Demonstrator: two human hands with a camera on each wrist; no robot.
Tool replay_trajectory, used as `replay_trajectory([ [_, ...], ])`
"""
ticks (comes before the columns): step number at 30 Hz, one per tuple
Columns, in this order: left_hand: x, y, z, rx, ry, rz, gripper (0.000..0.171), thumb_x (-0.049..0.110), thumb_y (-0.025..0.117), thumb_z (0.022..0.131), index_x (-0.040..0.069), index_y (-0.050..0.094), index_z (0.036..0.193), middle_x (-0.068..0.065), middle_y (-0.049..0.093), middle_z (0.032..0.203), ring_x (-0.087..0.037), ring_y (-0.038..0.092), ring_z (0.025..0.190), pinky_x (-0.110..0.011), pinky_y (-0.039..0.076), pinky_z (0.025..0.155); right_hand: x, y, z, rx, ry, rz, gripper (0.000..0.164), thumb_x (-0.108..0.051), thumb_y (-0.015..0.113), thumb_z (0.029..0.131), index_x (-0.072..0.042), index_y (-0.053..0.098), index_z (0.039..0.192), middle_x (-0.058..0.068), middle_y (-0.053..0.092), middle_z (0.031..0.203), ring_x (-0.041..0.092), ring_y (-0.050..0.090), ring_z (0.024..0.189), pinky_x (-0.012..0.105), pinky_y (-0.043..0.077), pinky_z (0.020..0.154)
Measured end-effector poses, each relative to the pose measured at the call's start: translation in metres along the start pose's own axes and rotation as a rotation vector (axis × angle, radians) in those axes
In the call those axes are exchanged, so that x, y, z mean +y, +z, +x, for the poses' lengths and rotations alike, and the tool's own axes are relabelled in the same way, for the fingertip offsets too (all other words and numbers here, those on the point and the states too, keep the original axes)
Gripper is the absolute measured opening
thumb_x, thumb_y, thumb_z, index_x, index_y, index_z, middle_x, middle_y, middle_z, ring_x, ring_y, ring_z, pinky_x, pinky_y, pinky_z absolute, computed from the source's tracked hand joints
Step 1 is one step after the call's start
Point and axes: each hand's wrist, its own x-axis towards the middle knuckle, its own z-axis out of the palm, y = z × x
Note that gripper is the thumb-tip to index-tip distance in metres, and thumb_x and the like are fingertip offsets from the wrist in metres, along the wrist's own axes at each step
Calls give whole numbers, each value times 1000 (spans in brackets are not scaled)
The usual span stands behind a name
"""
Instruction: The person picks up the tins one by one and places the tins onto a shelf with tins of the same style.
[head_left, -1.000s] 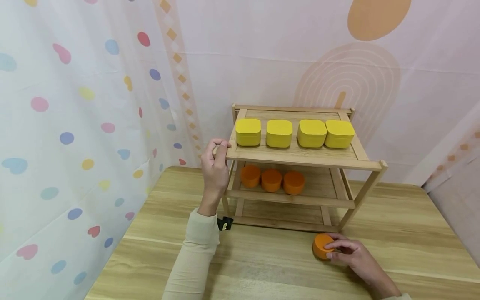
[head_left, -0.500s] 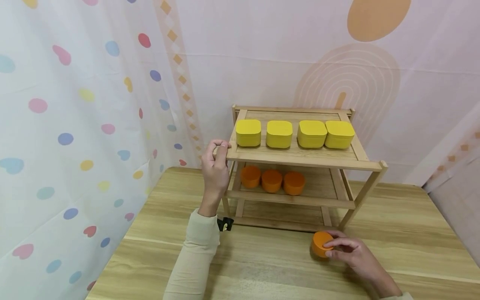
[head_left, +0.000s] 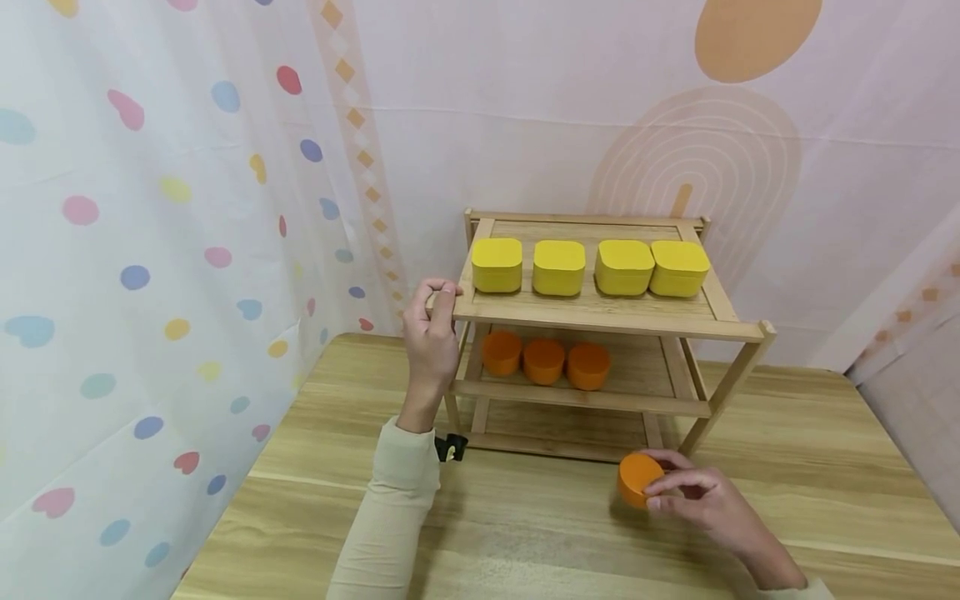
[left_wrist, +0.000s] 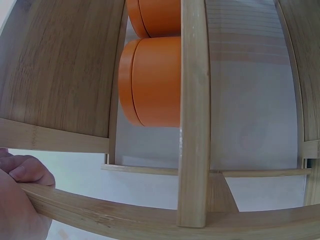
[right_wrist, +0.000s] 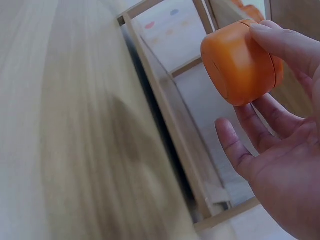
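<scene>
My right hand [head_left: 701,504] pinches a round orange tin [head_left: 640,478] between thumb and fingers, in front of the rack's lower right corner. The right wrist view shows this orange tin [right_wrist: 240,62] raised off the table, its underside tilted into sight. With my left hand [head_left: 431,337] I grip the front left corner of the wooden rack [head_left: 592,317]. Three more orange tins [head_left: 543,361] stand in a row on the middle shelf, toward its left. On the top shelf sit several yellow rounded-square tins [head_left: 558,268], the two at the right close together.
The rack's bottom shelf [head_left: 562,427] lies close over the wooden table [head_left: 525,533]. A slanted right leg [head_left: 723,392] stands near my right hand. Patterned cloth [head_left: 487,125] hangs behind and to the left.
The orange tin has come up off the table in my right hand and shifted slightly left toward the rack. My left hand has stayed at the rack's corner.
</scene>
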Motion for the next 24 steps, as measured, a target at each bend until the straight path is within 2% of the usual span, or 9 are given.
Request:
replay_trajectory([
  [11, -1, -1, 0, 3, 4, 8, 30, 23, 45, 103, -1, 61, 94, 1, 35, 53, -11, 29, 42, -22, 24, 40, -19, 2, 14, 5, -63, -15, 41, 26, 60, 80, -4, 75, 105, 5, 53, 142, 11, 52, 125, 22, 47, 99],
  [18, -1, -1, 0, 6, 7, 9, 30, 22, 46, 103, -1, 61, 93, 2, 36, 53, -11, 30, 42, -22, 24, 40, -35, 1, 24, 9, -70, 4, 42, 26, 60, 79, -4, 75, 104, 1, 54, 141, 10, 52, 125, 22, 48, 98],
  [24, -2, -2, 0, 2, 4, 2, 29, 21, 46, 103, -2, 61, 93, 2, 35, 52, -10, 29, 42, -22, 24, 40, -40, -1, 33, -11, -197, 54, 47, 32, 57, 76, 1, 73, 106, 12, 51, 144, 17, 52, 128, 25, 46, 101],
])
